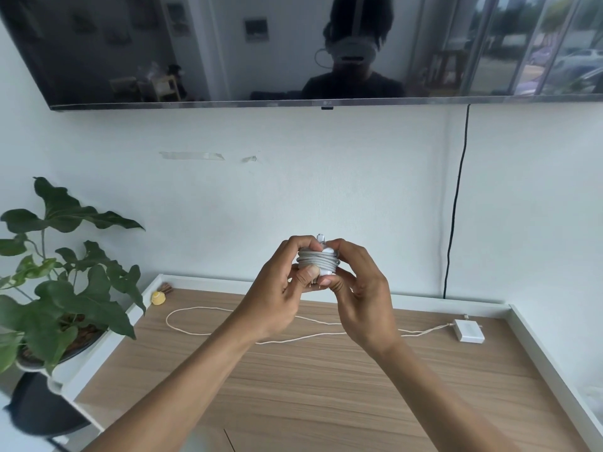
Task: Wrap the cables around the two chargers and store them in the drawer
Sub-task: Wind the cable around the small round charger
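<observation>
Potted plant (75,305) left of wooden tabletop (326,386); small yellow object (159,298) at back-left corner; TV (228,44) on wall above.

Soft, even daylight; television (228,50) mirrors bright windows; edges bend and blur.

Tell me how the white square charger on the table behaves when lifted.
Probably rigid and light: the white square charger is a small block. Its loose cream cable sprawls in loops, so it will likely trail floppily.
</observation>
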Available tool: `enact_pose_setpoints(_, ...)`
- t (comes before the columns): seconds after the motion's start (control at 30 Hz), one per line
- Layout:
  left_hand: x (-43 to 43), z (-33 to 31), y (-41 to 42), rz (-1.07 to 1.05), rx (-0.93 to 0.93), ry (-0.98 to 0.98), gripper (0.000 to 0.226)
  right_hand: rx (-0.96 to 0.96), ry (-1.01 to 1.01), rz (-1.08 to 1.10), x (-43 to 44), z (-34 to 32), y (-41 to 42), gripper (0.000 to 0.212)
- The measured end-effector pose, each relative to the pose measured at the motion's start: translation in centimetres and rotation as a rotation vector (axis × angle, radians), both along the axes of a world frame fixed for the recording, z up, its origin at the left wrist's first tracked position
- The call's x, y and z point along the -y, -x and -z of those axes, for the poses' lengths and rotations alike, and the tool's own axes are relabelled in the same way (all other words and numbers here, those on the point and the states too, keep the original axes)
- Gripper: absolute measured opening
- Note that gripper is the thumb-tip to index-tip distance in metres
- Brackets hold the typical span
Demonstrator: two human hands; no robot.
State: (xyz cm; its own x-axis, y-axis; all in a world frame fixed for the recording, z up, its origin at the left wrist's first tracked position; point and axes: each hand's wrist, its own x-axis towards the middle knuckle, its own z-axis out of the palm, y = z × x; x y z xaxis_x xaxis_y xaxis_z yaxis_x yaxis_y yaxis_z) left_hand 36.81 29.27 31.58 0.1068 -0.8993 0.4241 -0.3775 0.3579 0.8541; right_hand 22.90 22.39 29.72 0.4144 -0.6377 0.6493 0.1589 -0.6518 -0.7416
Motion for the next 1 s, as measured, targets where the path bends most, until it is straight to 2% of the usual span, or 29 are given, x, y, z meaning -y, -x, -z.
enact_pose_setpoints(0.13,0.2,-0.2,0.0,0.01,0.034,-0.012,0.02,0.024,-0.034,-0.004,0.0,0.2,0.1,0.033)
enact_pose_setpoints(0.27,0.4,-0.6,-0.5,0.005,0.164,-0.032,0.022,0.093,-0.098,-0.012,-0.2,0.4,0.1,0.037)
enact_pose_setpoints(1.0,0.3,-0.3,0.7,-0.006,0.047,-0.001,0.018,0.014,0.012,-0.003,0.2,0.6,1.1,0.026)
